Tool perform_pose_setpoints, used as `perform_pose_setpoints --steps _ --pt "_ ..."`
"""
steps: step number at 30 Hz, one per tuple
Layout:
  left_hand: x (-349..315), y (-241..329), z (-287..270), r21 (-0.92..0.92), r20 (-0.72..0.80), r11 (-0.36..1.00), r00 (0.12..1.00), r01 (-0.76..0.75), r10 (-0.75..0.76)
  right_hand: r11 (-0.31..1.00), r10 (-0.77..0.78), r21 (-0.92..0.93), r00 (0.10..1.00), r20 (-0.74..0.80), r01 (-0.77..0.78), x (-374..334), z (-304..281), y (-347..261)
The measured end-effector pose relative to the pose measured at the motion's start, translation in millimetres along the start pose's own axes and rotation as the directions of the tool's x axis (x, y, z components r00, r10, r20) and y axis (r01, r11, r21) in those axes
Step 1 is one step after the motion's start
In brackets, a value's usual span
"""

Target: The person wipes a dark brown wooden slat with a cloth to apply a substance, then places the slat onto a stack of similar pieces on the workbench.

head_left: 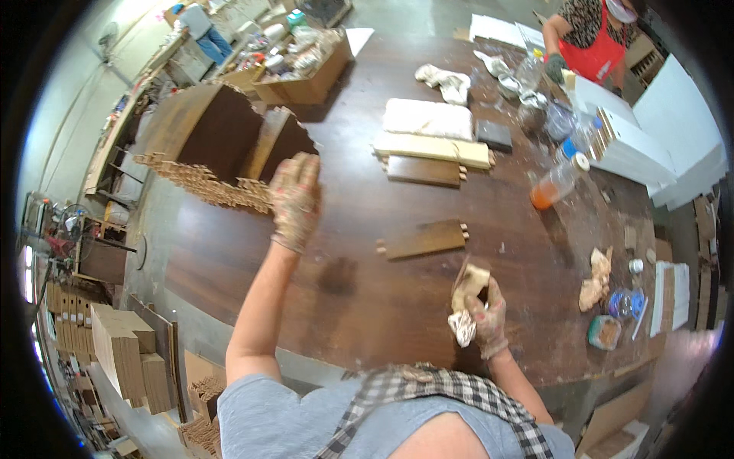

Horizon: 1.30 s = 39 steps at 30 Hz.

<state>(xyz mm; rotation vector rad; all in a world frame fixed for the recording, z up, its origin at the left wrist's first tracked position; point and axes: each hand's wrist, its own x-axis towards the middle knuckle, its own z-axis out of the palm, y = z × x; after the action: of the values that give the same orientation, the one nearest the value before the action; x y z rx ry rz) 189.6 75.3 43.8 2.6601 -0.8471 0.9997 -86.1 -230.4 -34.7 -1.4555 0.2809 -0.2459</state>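
My left hand [297,200], in a stained pale glove, reaches up to the near right end of a tall stack of brown wooden slats [214,130]. Its fingers are stretched out against the stack; their tips partly blend with the wood. Dowel-like pegs stick out along the stack's near side. In my right hand [488,320], also gloved, is a folded tan cloth [468,288], with a crumpled white rag [462,327] below it. Just above this hand, a single brown slat [425,240] with pegs at both ends lies flat on the table.
The brown table [359,306] also bears a cream slat [436,150], a brown slat [423,171], a white pad [428,119] and a dark block [494,135]. Bottles, including one with orange liquid [558,182], stand right. A full carton [306,76] sits far left. A co-worker [592,46] stands far right.
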Motion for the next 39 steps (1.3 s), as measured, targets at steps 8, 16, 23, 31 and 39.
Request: perform_pose_setpoints --steps 8,16,23,31,39 --pt "-59 154 60 -0.303 0.636 0.951 0.756 0.059 0.156 0.913 0.093 0.399 0.996 -0.013 -0.081 0 -16 -16" --pt "-66 149 4 -0.402 0.825 -0.522 0.544 0.752 0.149 0.918 0.153 0.382 0.983 -0.102 -0.103 -10 -33 -4" --pt "-109 156 25 -0.228 0.715 -0.908 0.693 0.352 0.089 0.992 0.008 0.129 1.0 0.0 -0.008 10 -10 -31" --pt "-90 152 -23 -0.209 0.812 -0.91 0.583 0.357 0.042 0.99 -0.035 -0.132 0.985 0.168 0.057 -4 -21 -43" --pt "-91 160 -43 -0.372 0.829 -0.788 0.557 0.492 -0.044 0.678 -0.226 -0.524 0.824 0.519 0.516 9 -15 -113"
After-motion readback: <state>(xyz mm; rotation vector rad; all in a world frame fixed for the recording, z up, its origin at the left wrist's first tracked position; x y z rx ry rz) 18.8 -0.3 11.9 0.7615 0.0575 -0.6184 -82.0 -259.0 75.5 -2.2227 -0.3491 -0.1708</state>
